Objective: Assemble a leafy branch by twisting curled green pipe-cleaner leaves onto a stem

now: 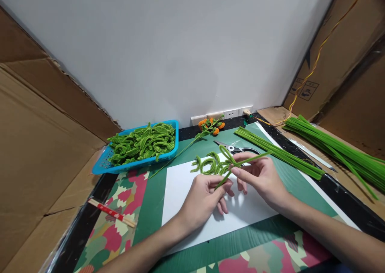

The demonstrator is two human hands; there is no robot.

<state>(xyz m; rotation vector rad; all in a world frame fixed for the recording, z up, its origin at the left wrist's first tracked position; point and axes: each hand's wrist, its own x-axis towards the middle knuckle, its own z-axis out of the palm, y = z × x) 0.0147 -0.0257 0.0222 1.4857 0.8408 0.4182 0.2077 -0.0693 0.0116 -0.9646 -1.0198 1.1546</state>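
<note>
Between my hands is a green pipe cleaner (227, 154), bent into a narrow loop at its top with one end sticking out to the right. My left hand (207, 199) pinches its lower part. Thumb and fingertips of my right hand (261, 176) close on it near the crossing below the loop. Both hands are over a white sheet of paper (177, 201). Several short curled green pipe cleaner pieces (208, 165) lie on the sheet's far side, just behind my hands. Scissors (233, 148) rest beyond them, partly hidden behind the loop and my right hand.
A blue basket (138, 165) heaped with bent green pieces stands at the back left. An orange-flowered stem (207, 132) lies beside it. Straight green pipe cleaners (279, 152) and a larger bundle (339, 148) are on the right. Wrapped chopsticks (112, 213) lie left; a wall closes the back.
</note>
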